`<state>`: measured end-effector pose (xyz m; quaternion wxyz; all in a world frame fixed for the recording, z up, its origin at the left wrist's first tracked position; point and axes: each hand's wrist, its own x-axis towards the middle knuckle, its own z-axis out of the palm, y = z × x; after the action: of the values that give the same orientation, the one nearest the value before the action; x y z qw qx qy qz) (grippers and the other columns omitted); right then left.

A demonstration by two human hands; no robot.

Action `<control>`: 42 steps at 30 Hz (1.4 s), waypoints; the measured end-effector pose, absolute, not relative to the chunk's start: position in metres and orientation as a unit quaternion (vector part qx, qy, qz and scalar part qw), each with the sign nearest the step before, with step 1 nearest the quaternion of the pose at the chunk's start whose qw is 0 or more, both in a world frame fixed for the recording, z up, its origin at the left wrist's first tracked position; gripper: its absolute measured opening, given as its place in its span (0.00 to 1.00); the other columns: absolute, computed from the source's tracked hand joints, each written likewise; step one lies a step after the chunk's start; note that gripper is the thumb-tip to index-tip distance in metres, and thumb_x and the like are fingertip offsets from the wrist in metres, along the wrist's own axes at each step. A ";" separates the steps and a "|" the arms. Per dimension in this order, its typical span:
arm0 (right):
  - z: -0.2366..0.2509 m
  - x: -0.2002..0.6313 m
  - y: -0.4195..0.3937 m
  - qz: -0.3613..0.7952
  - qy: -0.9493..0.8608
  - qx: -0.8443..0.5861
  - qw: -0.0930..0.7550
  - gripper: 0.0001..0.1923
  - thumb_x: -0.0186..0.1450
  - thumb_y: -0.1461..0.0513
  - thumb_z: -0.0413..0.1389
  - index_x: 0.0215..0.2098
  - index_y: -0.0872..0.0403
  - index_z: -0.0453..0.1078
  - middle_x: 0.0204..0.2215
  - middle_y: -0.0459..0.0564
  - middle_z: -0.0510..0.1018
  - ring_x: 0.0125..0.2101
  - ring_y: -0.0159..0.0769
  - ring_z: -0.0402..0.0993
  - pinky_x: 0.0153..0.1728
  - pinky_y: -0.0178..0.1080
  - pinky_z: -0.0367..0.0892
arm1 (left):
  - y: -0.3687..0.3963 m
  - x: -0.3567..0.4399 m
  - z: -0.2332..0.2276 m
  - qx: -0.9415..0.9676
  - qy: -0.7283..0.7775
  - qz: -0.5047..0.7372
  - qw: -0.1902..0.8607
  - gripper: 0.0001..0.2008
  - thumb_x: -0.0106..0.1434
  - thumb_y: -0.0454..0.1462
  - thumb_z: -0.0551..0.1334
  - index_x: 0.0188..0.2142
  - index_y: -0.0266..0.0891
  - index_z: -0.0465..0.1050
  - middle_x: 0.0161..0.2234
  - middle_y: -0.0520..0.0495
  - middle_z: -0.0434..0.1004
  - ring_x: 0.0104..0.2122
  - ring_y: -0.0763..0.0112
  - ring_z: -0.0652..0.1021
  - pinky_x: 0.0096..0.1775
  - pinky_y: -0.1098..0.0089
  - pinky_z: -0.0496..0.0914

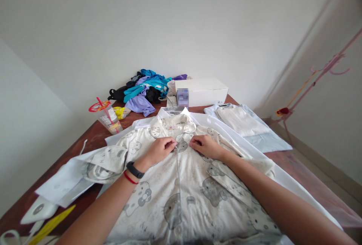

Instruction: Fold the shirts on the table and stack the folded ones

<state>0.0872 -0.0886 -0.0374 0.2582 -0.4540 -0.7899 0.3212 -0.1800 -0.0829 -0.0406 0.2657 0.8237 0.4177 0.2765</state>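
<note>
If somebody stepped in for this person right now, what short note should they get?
Left hand: fingers pinching the front placket of the cat-print shirt, just below the collar.
Right hand: fingers pinching the opposite edge at the same height.
The shirt lies face up, spread flat on a white garment on the wooden table.
Done: folded clothes sit to the right.
Left: a heap of coloured clothes waits by the white box. Whether the buttons are closed cannot be told.
</note>
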 end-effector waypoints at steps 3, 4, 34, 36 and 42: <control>-0.037 0.087 -0.089 0.322 -0.790 -0.455 0.255 0.12 0.70 0.58 0.54 0.33 0.54 0.76 0.22 0.44 0.75 0.24 0.31 0.66 0.28 0.34 0.59 | -0.082 -0.181 -0.041 0.823 0.413 0.280 0.270 0.13 0.74 0.42 0.58 0.36 0.40 0.78 0.34 0.49 0.82 0.34 0.68 0.79 0.39 0.71 0.69; -0.037 0.087 -0.088 0.323 -0.790 -0.455 0.254 0.12 0.70 0.57 0.54 0.33 0.54 0.76 0.22 0.44 0.75 0.23 0.31 0.66 0.28 0.34 0.59 | -0.082 -0.181 -0.042 0.822 0.414 0.281 0.272 0.14 0.74 0.42 0.58 0.36 0.40 0.78 0.34 0.49 0.82 0.33 0.68 0.79 0.38 0.71 0.69; -0.044 0.088 -0.086 0.337 -0.782 -0.463 0.247 0.13 0.71 0.55 0.54 0.34 0.53 0.75 0.23 0.44 0.76 0.24 0.32 0.68 0.29 0.34 0.61 | -0.081 -0.182 -0.048 0.819 0.425 0.284 0.261 0.15 0.72 0.44 0.59 0.35 0.40 0.80 0.27 0.50 0.77 0.27 0.70 0.72 0.30 0.71 0.61; -0.044 0.088 -0.086 0.339 -0.780 -0.466 0.244 0.13 0.71 0.55 0.55 0.34 0.53 0.75 0.23 0.44 0.76 0.24 0.32 0.68 0.28 0.34 0.61 | -0.081 -0.182 -0.048 0.819 0.424 0.285 0.262 0.15 0.72 0.45 0.59 0.35 0.40 0.79 0.27 0.50 0.77 0.26 0.70 0.72 0.30 0.71 0.61; -0.045 0.089 -0.086 0.347 -0.779 -0.463 0.243 0.13 0.72 0.54 0.54 0.35 0.53 0.75 0.23 0.44 0.76 0.24 0.32 0.68 0.28 0.34 0.62 | -0.080 -0.182 -0.051 0.808 0.424 0.298 0.281 0.12 0.70 0.43 0.59 0.41 0.40 0.79 0.25 0.51 0.75 0.25 0.70 0.72 0.29 0.71 0.61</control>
<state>0.0891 -0.0860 -0.0447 0.2427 -0.4632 -0.7788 0.3465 -0.1821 -0.0802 -0.0514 0.2813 0.8077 0.4239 0.2980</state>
